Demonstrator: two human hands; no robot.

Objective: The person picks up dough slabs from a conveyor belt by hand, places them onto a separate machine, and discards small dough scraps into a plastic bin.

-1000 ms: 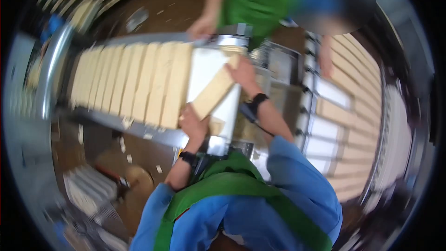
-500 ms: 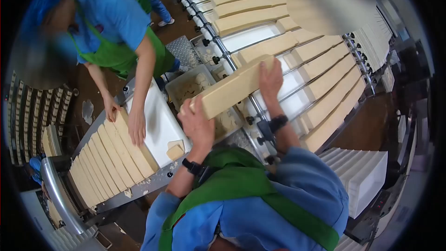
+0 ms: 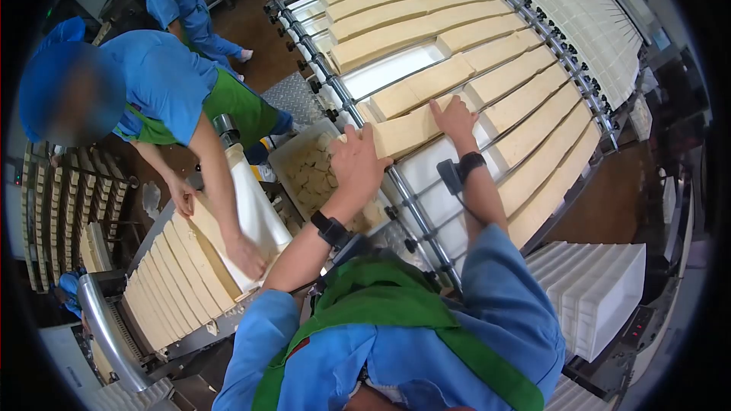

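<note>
A long pale block (image 3: 407,128) lies across the white conveyor bed (image 3: 442,190). My left hand (image 3: 356,161) grips its near end, at the conveyor's roller rail. My right hand (image 3: 454,119) presses on its far end. Rows of the same pale blocks (image 3: 472,57) fill the conveyor beyond and to the right of my hands.
A co-worker in blue with a green apron (image 3: 164,95) pushes a row of slabs (image 3: 179,266) on a second belt at the left. A bin of offcuts (image 3: 314,171) sits between the two belts. White trays (image 3: 598,297) stack at lower right. Another person (image 3: 179,7) stands at the back.
I turned from the left belt to the right conveyor carrying the block in both hands, and it has gone from held in the air to lying on the bed.
</note>
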